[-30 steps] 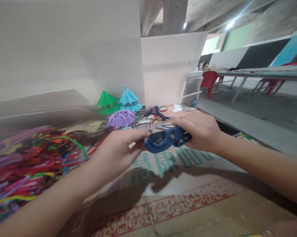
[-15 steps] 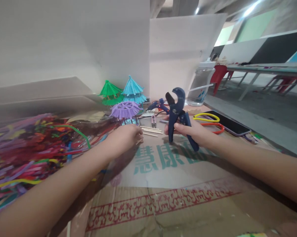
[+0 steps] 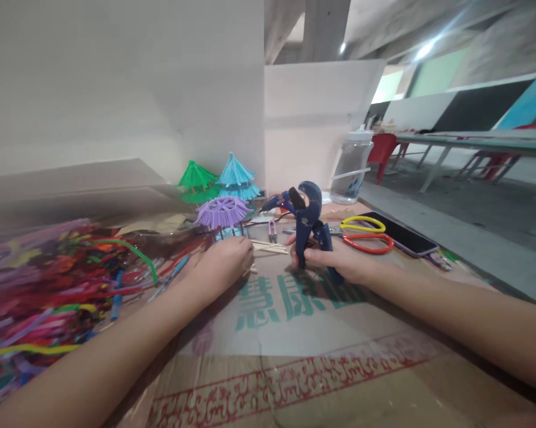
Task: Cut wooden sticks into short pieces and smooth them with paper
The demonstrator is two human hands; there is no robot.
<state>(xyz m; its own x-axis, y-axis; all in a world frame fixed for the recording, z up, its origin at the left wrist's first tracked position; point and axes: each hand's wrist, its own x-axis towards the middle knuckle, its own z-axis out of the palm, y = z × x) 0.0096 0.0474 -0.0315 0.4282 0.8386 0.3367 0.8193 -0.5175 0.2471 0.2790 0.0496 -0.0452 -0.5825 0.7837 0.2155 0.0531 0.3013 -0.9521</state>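
Observation:
My right hand [image 3: 334, 264] is closed around the handles of a dark blue pipe cutter [image 3: 306, 223], held upright with its hooked jaw at the top and its black blade apart from the hook. My left hand [image 3: 229, 258] has its fingers curled together over the cardboard, next to several thin wooden sticks [image 3: 271, 246]. What those fingers pinch, if anything, is hidden. Small stick pieces [image 3: 251, 269] lie just below the fingertips. Behind my left hand stands a small model with a purple pipe-cleaner roof [image 3: 223, 212].
Green [image 3: 198, 181] and light-blue [image 3: 236, 176] roofed models stand behind. A glue gun [image 3: 279, 202], small snips [image 3: 272, 232], scissors [image 3: 366, 242] and a phone [image 3: 404, 233] lie beyond the cutter. A clear bottle [image 3: 350, 166] stands back right; pipe cleaners [image 3: 49, 285] are heaped left.
The view has shifted, so the scene sits lower and slightly left. My right hand still holds the cutter, now lower beside the sticks. My left hand stays curled at the stick ends.

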